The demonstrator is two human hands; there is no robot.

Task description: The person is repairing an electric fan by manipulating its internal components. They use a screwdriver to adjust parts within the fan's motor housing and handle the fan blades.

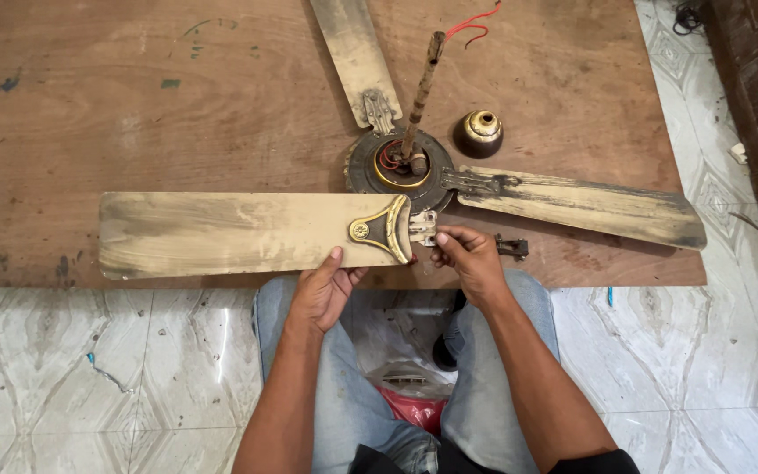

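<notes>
A dusty, cream-coloured fan blade (239, 233) is gripped along its near edge by the left hand (325, 290), thumb on top, while the metal bracket (423, 228) at the blade's inner end is pinched between the fingertips of the right hand (471, 262). The blade is held flat and crosswise just above the near edge of a brown wooden board (133, 105), close to the dark motor hub (401, 162), on which a downrod (421, 92) with red wires and two other blades (585, 206) are still fixed. A small brass-topped cap (479, 132) is seen on the board just right of the hub, and a plastic bag (401, 347) lies on the tiled floor between the person's denim-clad knees.
</notes>
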